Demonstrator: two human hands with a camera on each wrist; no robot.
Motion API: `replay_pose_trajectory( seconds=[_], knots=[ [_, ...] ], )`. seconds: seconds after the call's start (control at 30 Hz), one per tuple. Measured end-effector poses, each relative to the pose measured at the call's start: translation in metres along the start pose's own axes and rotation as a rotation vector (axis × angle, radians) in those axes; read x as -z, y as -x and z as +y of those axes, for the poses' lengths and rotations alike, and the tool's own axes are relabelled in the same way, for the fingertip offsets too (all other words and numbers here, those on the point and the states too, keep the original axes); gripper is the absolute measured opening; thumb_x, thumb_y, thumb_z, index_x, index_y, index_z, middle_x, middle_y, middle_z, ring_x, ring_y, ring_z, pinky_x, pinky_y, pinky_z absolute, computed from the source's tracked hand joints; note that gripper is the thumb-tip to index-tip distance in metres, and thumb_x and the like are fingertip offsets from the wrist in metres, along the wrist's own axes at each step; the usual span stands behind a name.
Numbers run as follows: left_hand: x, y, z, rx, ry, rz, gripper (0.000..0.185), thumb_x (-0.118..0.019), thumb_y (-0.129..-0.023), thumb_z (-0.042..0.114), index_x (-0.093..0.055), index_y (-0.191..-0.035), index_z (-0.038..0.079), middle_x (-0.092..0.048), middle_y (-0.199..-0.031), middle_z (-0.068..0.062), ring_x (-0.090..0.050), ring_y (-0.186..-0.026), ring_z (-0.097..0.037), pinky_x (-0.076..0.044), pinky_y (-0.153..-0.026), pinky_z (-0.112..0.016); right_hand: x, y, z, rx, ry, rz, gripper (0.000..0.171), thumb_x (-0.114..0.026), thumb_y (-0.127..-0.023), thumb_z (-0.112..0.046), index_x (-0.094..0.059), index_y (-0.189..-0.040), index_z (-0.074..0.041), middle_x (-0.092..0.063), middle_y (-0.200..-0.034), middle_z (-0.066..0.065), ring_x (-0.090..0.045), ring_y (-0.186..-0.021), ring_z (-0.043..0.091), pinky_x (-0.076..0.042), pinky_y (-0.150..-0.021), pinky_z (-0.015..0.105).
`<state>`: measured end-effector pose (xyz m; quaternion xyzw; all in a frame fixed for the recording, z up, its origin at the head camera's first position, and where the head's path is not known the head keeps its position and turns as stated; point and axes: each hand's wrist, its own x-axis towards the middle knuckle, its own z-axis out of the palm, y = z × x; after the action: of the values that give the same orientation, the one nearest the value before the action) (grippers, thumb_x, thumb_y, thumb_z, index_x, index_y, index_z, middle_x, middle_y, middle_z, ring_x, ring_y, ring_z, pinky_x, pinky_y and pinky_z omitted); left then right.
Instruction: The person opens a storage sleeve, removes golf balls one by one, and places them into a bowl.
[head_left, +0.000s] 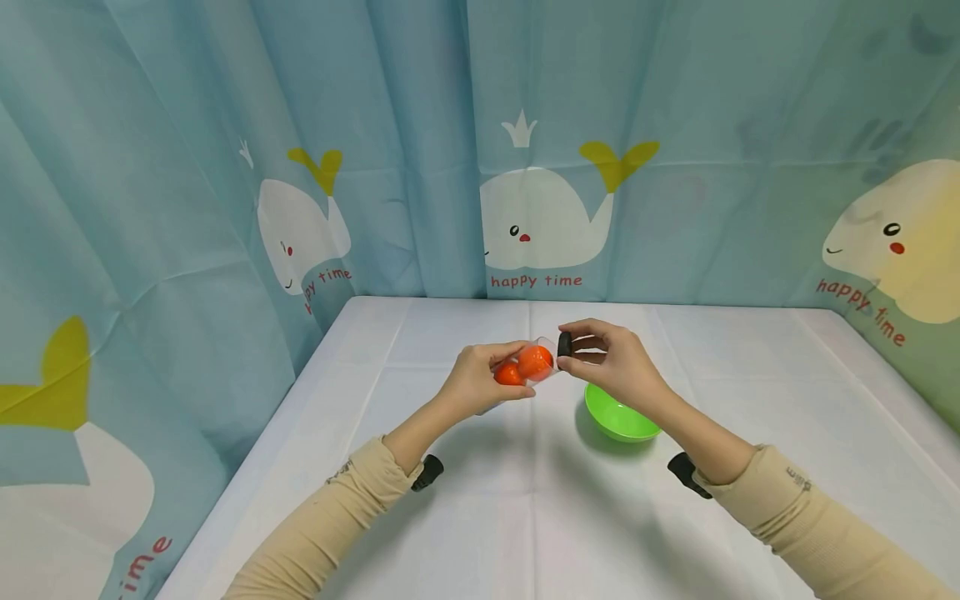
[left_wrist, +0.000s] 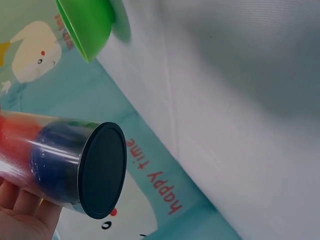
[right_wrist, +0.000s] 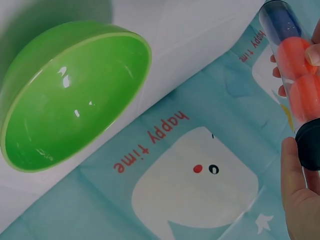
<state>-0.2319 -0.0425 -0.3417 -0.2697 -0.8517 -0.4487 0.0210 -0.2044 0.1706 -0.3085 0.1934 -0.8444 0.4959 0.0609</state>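
Note:
Above the table my left hand grips a clear plastic tube around its side. Inside the tube are two orange balls and a dark blue ball. A dark cap closes the end away from my right hand. My right hand pinches a black lid between thumb and fingers at the tube's other end. Whether that lid is seated on the rim or just off it, I cannot tell. The green bowl stands on the table below my right hand.
A white cloth covers the table. Blue curtains printed with whales hang behind it and along its sides. Black wrist straps show below both sleeves.

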Motion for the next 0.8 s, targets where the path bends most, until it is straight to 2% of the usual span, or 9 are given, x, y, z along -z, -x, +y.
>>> replay_pose_trajectory(
  seconds=[0.3,0.8],
  knots=[
    [0.003,0.001,0.0,0.034,0.0,0.021,0.062,-0.084,-0.069,0.012,-0.061,-0.126,0.008,-0.065,-0.122,-0.009,-0.064,-0.104,-0.022,-0.053,-0.088,-0.031,0.007,0.004,0.004,-0.031,0.004,0.025,0.037,-0.07,-0.081,-0.003,-0.057,-0.115,0.005,-0.063,-0.111,0.022,-0.065,-0.102,0.034,-0.055,-0.081,0.024],
    [0.006,0.005,-0.001,0.027,0.029,0.031,0.062,-0.084,-0.069,0.011,-0.06,-0.126,0.005,-0.065,-0.122,-0.012,-0.065,-0.106,-0.024,-0.053,-0.089,-0.032,0.015,0.01,0.008,-0.04,0.005,0.038,0.033,-0.07,-0.08,0.002,-0.054,-0.108,0.008,-0.061,-0.118,0.025,-0.063,-0.105,0.037,-0.052,-0.084,0.019]
  ],
)
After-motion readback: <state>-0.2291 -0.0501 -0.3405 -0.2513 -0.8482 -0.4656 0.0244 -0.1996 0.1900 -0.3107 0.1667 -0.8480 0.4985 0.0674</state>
